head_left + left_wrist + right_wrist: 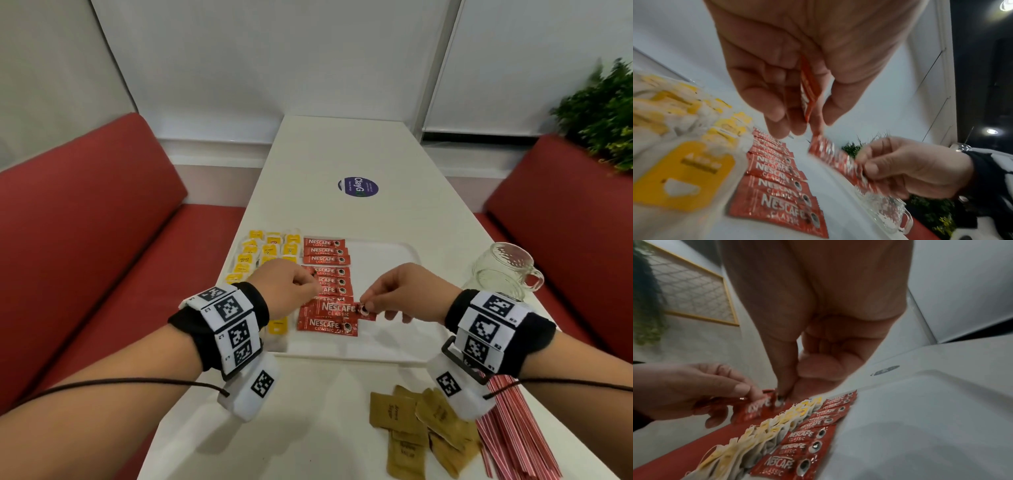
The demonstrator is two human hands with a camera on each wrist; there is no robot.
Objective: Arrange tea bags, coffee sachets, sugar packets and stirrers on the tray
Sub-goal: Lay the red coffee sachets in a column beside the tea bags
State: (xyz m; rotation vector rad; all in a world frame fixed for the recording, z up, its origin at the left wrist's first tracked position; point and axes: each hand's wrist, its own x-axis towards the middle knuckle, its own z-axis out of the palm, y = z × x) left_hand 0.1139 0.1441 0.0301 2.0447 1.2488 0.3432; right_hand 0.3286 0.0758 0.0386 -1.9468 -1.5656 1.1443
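A red coffee sachet point(337, 307) sits just below the middle of the head view, held level above the tray point(394, 255) with one end in each hand. The right hand point(407, 294) pinches its cup-printed end between thumb and forefinger; the left hand point(287, 286) pinches the other end, and the left wrist view shows what looks like a second red sachet point(807, 91) tucked between those fingers. Holding both ends probably keeps the sachet square with the column already laid, so it drops in parallel.

That column of sachets point(327, 270) runs up the centre of the frame — I count about eight lying flat, though the hands hide part of the row. To its left lie the tea bags point(267, 250) with yellow tags in overlapping rows, at least a dozen; an exact count is not possible.

Off the tray, at lower right, wait brown sugar packets point(411, 425) — roughly six or seven in a loose pile — and a bundle of red stirrers point(513, 435), too many to count. A glass mug point(503, 270) stands at the right.
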